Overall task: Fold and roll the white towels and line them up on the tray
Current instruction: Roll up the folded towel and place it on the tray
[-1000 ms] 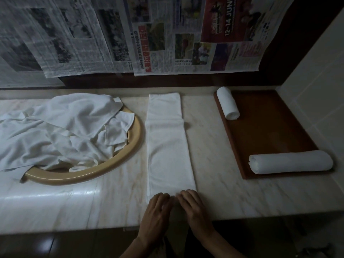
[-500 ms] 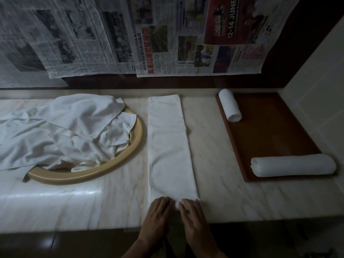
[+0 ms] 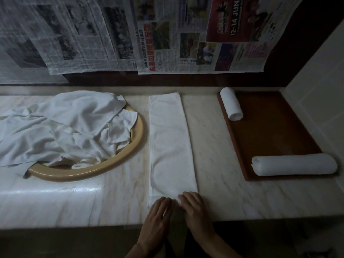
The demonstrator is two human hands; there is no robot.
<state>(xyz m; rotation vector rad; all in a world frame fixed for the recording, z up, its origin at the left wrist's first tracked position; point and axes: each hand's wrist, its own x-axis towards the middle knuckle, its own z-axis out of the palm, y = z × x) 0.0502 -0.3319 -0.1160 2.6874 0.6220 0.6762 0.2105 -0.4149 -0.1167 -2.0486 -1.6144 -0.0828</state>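
Observation:
A white towel (image 3: 169,146) folded into a long narrow strip lies on the marble counter (image 3: 216,149), running from the back wall toward me. My left hand (image 3: 158,215) and my right hand (image 3: 195,211) rest side by side on its near end, fingers laid over the cloth, which bunches up a little between them. To the right lies a dark brown wooden tray (image 3: 275,131). On it a short rolled towel (image 3: 231,106) sits at the far left corner, and a longer rolled towel (image 3: 294,164) lies across the near edge.
A heap of loose white towels (image 3: 61,127) fills a round beige tray (image 3: 111,164) at the left. Newspaper sheets (image 3: 167,34) hang on the back wall. A pale tiled wall (image 3: 320,86) closes the right side. The counter's front edge runs just under my wrists.
Both hands have crept slightly forward over the towel's near end, and a small bunch of cloth now shows between them. Nothing else has moved.

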